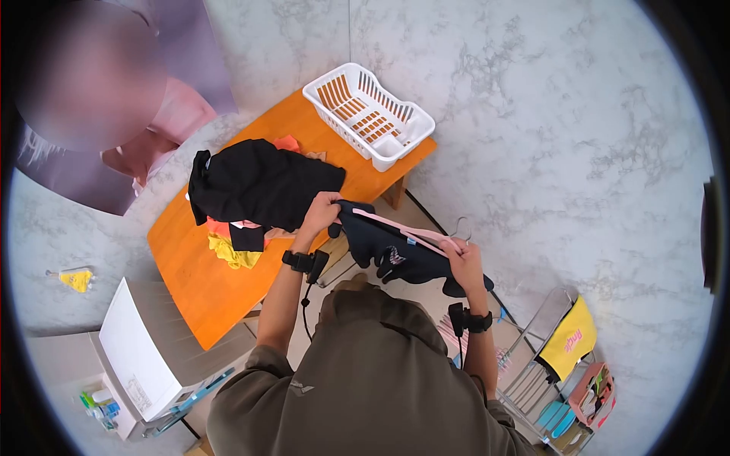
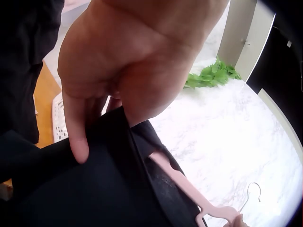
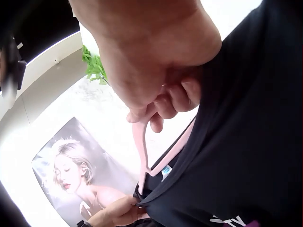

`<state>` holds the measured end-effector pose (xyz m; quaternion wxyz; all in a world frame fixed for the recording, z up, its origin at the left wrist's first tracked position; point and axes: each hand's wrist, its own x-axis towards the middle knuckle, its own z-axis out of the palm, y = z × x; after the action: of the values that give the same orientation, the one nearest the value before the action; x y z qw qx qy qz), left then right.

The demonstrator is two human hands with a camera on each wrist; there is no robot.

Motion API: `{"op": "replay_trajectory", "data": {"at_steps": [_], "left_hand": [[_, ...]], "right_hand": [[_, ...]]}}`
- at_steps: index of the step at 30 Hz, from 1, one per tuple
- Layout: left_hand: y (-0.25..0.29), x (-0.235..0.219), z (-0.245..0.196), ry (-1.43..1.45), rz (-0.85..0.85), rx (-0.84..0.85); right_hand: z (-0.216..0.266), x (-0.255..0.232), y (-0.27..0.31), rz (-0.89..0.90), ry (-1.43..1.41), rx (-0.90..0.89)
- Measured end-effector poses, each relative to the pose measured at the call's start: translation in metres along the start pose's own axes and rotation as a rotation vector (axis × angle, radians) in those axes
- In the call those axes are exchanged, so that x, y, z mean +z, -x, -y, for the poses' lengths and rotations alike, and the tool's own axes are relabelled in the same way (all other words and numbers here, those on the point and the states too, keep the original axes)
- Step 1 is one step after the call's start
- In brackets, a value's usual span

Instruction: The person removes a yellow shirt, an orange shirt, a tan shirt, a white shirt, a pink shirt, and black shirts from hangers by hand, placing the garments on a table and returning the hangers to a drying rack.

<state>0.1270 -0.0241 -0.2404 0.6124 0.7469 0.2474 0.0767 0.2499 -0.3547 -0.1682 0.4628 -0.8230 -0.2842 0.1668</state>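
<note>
A navy T-shirt [image 1: 372,242] with a light print on its front is held up between both hands, beside the table. My left hand [image 1: 322,213] pinches its collar edge; in the left wrist view one finger lies over the fabric [image 2: 109,175]. My right hand [image 1: 465,266] grips a pink hanger [image 1: 403,228] near its metal hook [image 1: 461,225]. Seen from the right wrist, the fingers curl round the hanger [image 3: 140,146], with the shirt [image 3: 236,156] close against that hand. One hanger arm [image 2: 177,179] reaches into the shirt's neck opening, its tip partly covered by cloth.
On the orange table [image 1: 190,281] lie a black garment [image 1: 262,182] and a yellow cloth [image 1: 234,252]. A white basket [image 1: 388,152] stands at the table's far end. To the right is a metal rack [image 1: 525,387] with a yellow cloth [image 1: 569,338]; a white box [image 1: 141,349] stands left.
</note>
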Motion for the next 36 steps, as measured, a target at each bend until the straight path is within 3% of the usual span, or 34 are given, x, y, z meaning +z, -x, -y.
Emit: {"op": "replay_trajectory", "data": {"at_steps": [4,6,12,14,16,18,19,20,21,22,24,26,27,30,32,34,36], "left_hand": [[-0.013,0.012,0.014,0.25,0.052,-0.141],[-0.012,0.025,0.013,0.36,0.062,-0.233],[-0.003,0.066,-0.007,0.266,0.207,-0.161],[-0.004,0.076,-0.017,0.192,0.281,-0.141],[-0.01,0.088,-0.018,0.071,0.274,-0.142],[-0.019,0.099,-0.024,-0.045,0.271,-0.143],[-0.02,0.103,-0.027,-0.073,0.283,-0.161],[-0.018,0.108,-0.027,-0.103,0.299,-0.187],[-0.022,0.118,-0.011,-0.061,0.262,-0.064],[-0.029,0.124,0.01,-0.068,0.292,-0.065],[-0.044,0.131,0.041,-0.534,0.107,0.153],[-0.049,0.139,0.042,-0.634,0.135,0.062],[-0.05,0.146,0.04,-0.687,0.142,0.037],[-0.053,0.157,0.063,-0.824,0.21,0.038],[-0.057,0.159,0.082,-0.902,0.258,0.077],[-0.062,0.163,0.09,-0.703,0.272,0.053],[-0.065,0.178,0.079,-0.705,0.378,0.081]], "right_hand": [[-0.017,-0.014,0.006,-0.17,0.0,-0.037],[-0.026,-0.019,0.008,-0.362,-0.552,0.075],[-0.031,-0.033,0.002,-0.322,-0.689,-0.054],[-0.017,-0.036,0.0,-0.421,-0.393,-0.099],[-0.02,-0.042,-0.005,-0.463,-0.423,-0.123],[-0.026,-0.052,-0.006,-0.633,-0.417,-0.149],[-0.032,-0.059,-0.003,-0.628,-0.584,-0.077],[-0.038,-0.064,0.003,-0.654,-0.58,-0.061],[-0.032,-0.071,0.007,-0.696,-0.753,-0.094],[-0.031,-0.077,0.01,-0.738,-0.925,-0.135],[-0.061,-0.088,0.026,-0.84,-0.752,-0.102],[-0.071,-0.099,0.04,-0.886,-0.854,-0.036],[-0.065,-0.099,0.043,-0.92,-1.055,-0.087],[-0.07,-0.113,0.065,-1.083,-1.258,-0.174],[-0.08,-0.133,0.087,-1.189,-1.218,-0.214],[-0.096,-0.154,0.114,-1.031,-1.041,-0.303],[-0.107,-0.16,0.128,-1.02,-0.702,-0.069]]}}
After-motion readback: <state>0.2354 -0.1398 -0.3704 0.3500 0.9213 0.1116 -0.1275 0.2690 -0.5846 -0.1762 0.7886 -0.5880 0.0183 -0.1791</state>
